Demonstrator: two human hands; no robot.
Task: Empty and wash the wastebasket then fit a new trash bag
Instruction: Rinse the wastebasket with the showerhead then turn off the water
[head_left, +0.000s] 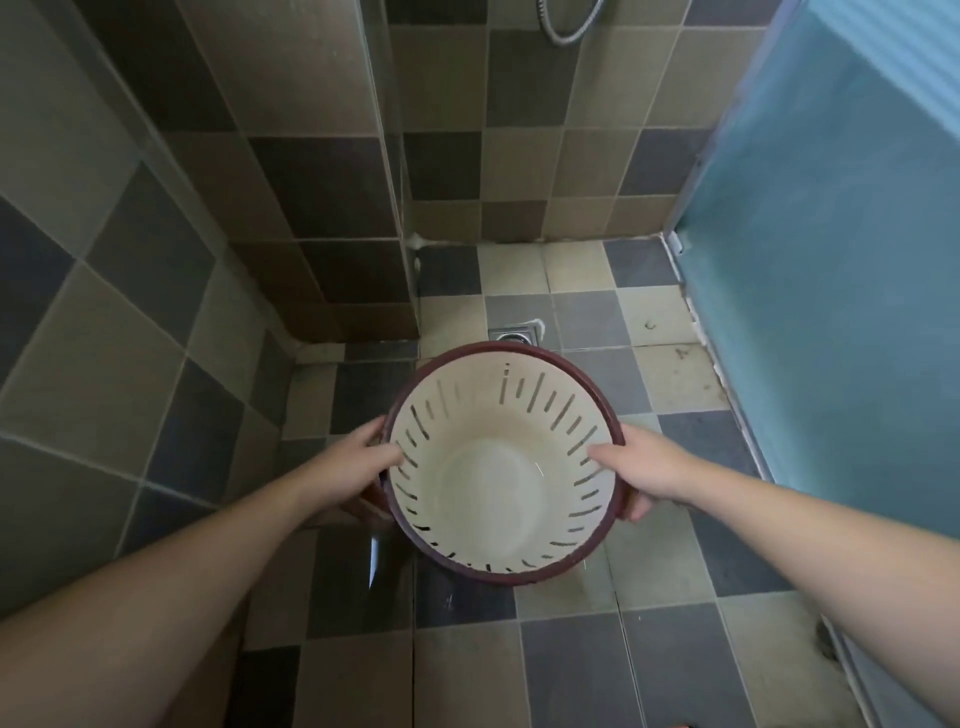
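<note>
Both hands are gripping the wastebasket (501, 467) by its dark red rim, left hand (358, 462) and right hand (641, 470) on opposite sides, above the checkered tile floor (587, 670). A floor drain (514, 334) is lying just beyond the wastebasket, tiled walls (322, 208) behind.

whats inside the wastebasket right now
The wastebasket holds no rubbish and no bag: only its cream slotted wall and bare bottom show, possibly wet. The left hand and right hand grip its rim, thumbs inside. The floor beneath it is hidden.
</note>
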